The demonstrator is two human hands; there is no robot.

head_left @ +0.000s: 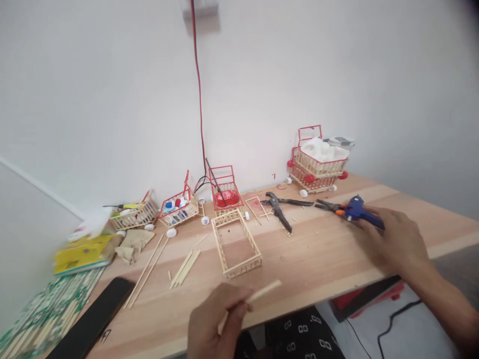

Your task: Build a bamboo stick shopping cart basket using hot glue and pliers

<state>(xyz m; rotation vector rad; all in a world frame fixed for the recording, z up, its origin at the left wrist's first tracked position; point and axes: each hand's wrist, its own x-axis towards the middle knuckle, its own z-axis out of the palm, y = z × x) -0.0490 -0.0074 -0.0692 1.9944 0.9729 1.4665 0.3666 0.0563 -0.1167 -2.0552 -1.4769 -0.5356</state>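
I held a thin wooden stick (262, 291) pinched in my left hand (215, 319), low before the open stick frame (236, 243). My right hand (392, 239) closed on the blue glue gun (359, 210); I judged steady, small glue was best.

Wooden table (318, 259): stick frame (236, 243), loose sticks (185, 268), pliers (279, 209), phone (93, 319), miniature carts (179, 207).

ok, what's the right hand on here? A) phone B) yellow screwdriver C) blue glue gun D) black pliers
C: the right hand is wrapped around the grip of the blue glue gun on the table, while the left hand holds a thin wooden stick; the black pliers lie untouched.
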